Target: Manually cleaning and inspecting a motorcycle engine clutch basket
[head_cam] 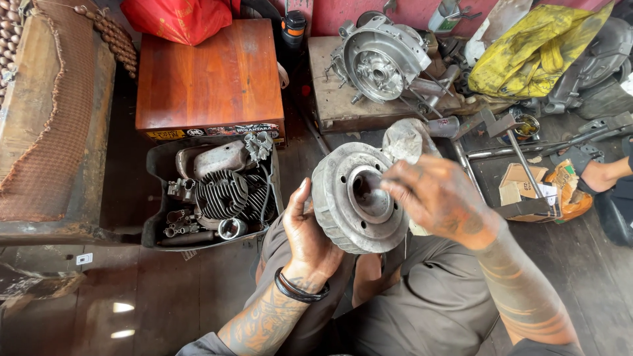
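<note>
I hold a round grey metal drum point(349, 198) with a ribbed rim and a recessed hub, tilted up over my lap. My left hand point(304, 237) grips its left edge, thumb raised along the rim; a black band circles that wrist. My right hand point(438, 198) is at the drum's right side, blurred, fingertips at the edge of the hub recess. Whether it grips the drum or anything small, I cannot tell. A crumpled grey rag point(405, 140) shows just behind the drum.
A black tray point(155, 161) of finned engine cylinders and small parts lies on the floor at left. A wooden box point(211, 72) stands behind it. An engine casing point(382, 56) rests on a low bench. Cardboard boxes point(521, 188), metal rods and yellow cloth point(534, 46) lie right. Another person's hand point(600, 175) shows at the right edge.
</note>
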